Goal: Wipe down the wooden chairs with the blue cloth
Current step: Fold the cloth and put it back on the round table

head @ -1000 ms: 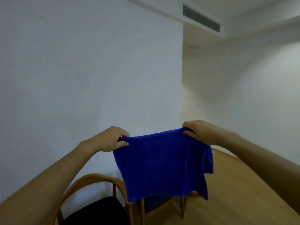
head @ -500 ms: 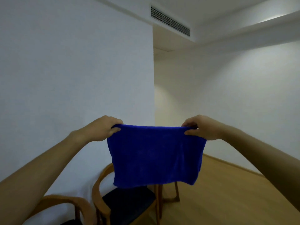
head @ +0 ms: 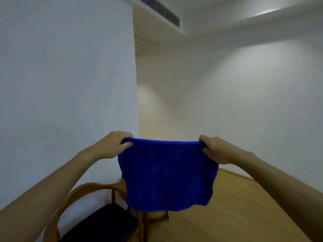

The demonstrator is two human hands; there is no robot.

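1. The wooden chair (head: 82,191) is standing nearest, low in the view by the left wall, showing a curved back rail and a dark seat (head: 103,222). Nothing is touching it, so by my judgement no wiping is under way on it yet.
2. The blue cloth (head: 167,173) is hanging in the air above and just beyond the chair, spread flat and well clear of the wood. Its lower edge is covering part of the frame behind it, so I cannot tell whether a second chair is standing there.
3. The left hand (head: 111,145) is curling its fingers and thumb over the cloth's top left corner, and the right hand (head: 215,149) is pinching the top right corner likewise; both are closed on fabric alone.
4. Risks, as I am judging them: a corner could be slipping from such a light pinch, dropping the cloth onto the wooden floor (head: 236,215) and soiling it; the loose hem could be snagging on the back rail while being lowered; and the spread cloth is blocking the view of the chair parts behind it.
5. Farther off, the white walls and the ceiling vent (head: 160,9) are showing no brand, label or readable writing, and neither is the cloth.
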